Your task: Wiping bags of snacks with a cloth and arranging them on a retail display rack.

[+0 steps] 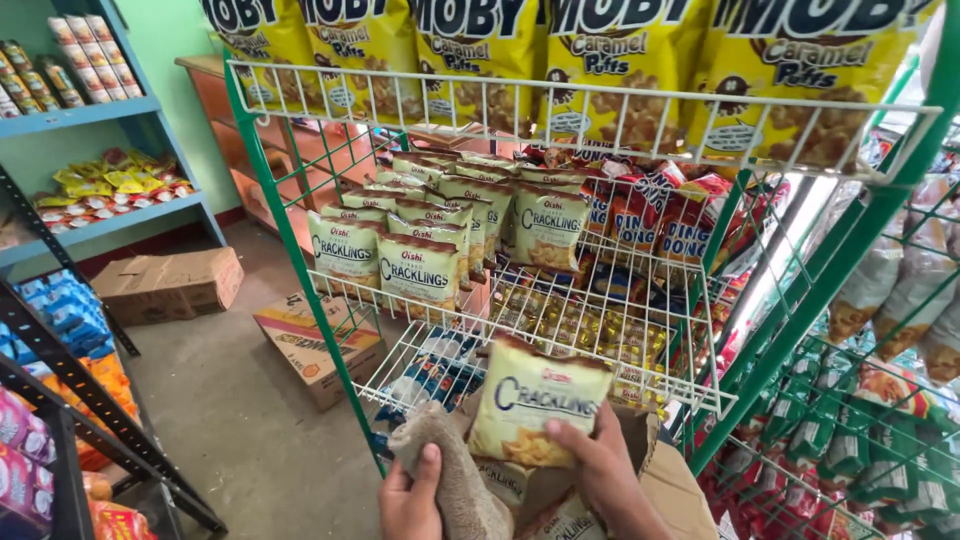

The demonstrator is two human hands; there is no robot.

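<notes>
My right hand (600,470) holds a pale green and cream snack packet (535,400) upright in front of the green wire rack (300,250). My left hand (412,495) grips a grey-brown cloth (450,470) right beside the packet, touching its lower left edge. Under both hands is an open cardboard box (670,485) with more of the same packets in it. On the rack's middle shelf stand several matching cream packets (415,265) in rows, with red snack packets (650,215) to their right.
Large yellow puff-snack bags (600,70) fill the rack's top shelf. Two cardboard boxes (170,285) lie on the concrete floor at left. Blue shelves (90,110) with small packets stand at far left. Another green rack (860,400) with bagged snacks is at right.
</notes>
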